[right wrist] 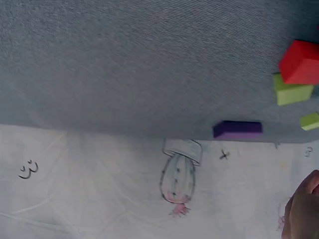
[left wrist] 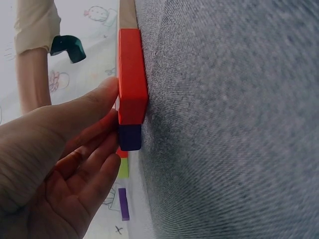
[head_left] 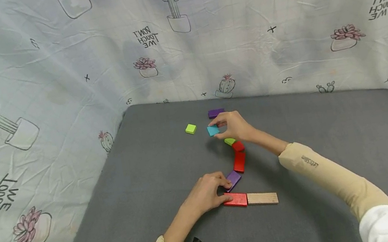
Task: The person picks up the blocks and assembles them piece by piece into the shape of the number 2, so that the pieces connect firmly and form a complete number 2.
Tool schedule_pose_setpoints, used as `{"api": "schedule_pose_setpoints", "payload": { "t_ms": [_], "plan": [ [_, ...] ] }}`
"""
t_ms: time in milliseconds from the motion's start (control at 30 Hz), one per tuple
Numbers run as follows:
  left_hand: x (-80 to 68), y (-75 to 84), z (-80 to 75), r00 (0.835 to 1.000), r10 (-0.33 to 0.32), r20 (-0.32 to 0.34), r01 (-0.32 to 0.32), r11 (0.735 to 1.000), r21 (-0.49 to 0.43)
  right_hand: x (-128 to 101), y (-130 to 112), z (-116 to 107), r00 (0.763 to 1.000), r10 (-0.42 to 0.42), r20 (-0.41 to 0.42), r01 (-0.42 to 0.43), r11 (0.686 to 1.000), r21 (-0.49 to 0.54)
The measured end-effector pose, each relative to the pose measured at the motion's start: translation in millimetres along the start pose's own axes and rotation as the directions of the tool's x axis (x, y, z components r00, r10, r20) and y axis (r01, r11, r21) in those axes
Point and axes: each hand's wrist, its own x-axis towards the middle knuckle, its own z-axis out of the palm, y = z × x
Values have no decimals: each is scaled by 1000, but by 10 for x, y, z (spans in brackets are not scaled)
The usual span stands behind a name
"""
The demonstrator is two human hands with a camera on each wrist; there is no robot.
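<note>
Blocks laid flat, end to end, in a curving line across the grey mat (head_left: 169, 158), presumably so each piece butts against the last. Off to the left, a loose lime block (head_left: 190, 128), apart from the line. Left hand (head_left: 206, 195) low on the mat, fingers loosely curled, tips touching the red block (head_left: 235, 199) and the purple block (head_left: 233, 179) where the two meet, seemingly steadying that joint. Beside the red block, touching it, a plain wooden block (head_left: 262, 198). Further up, a long red block (head_left: 239, 161), a small red one (head_left: 238, 146), a green one (head_left: 229, 141). Right hand (head_left: 234, 126) raised just above the far end of the line, pinching a cyan block (head_left: 213, 130) between thumb and fingertips. Behind it, a dark purple block (head_left: 216, 113) near the cactus-print cloth (head_left: 57, 75).
</note>
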Motion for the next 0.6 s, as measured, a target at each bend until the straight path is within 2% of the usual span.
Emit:
{"api": "schedule_pose_setpoints", "payload": {
  "t_ms": [200,400,600],
  "plan": [
    [-15,-5,4,1000,-7,-2,7,1000,-2,46,119,-14,995,70,72,-65,995,-73],
    [-25,-12,1,1000,-8,-7,8,1000,4,100,204,15,984,139,108,-123,982,-146],
    [-16,-12,-2,1000,-11,0,11,1000,3,99,294,57,983,129,128,-99,971,-218]
  ]
}}
